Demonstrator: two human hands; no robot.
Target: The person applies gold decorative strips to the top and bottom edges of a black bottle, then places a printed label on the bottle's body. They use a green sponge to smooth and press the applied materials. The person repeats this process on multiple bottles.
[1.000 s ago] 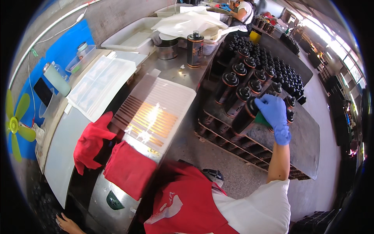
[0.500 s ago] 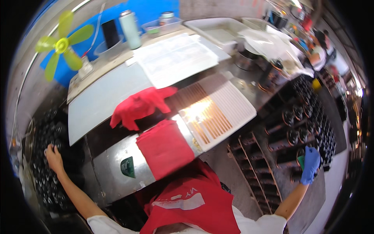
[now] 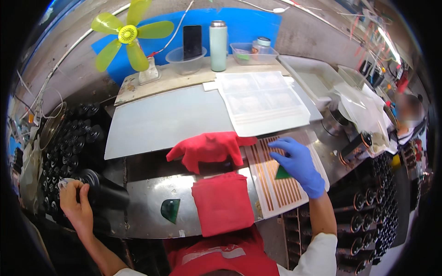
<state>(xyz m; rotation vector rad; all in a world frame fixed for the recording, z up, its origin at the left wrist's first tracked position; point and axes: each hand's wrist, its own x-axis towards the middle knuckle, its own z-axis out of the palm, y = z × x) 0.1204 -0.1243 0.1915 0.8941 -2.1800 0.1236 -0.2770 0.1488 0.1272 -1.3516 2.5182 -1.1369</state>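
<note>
gripping a black bottle [image 3: 109, 189] by its top end, the bare left hand [image 3: 76, 203] has its thumb and fingers closed narrowly there; the bottle tilts low, its base toward the metal tabletop [image 3: 145, 195]. packed black bottles [image 3: 69, 147] stand beyond that hand. the blue-gloved right hand [image 3: 297, 163] hangs over the striped decal sheet [image 3: 267, 186], thumb and forefinger apart and slightly bent, a green scraper [image 3: 282, 173] held beneath the palm; whether the glove touches the sheet i cannot tell. left of the sheet lies a folded red cloth [image 3: 222, 202], with a crumpled red cloth [image 3: 209, 149] just behind it. a second, d-shaped green scraper [image 3: 170, 209] rests on the tabletop, between the bare hand and the folded cloth.
</note>
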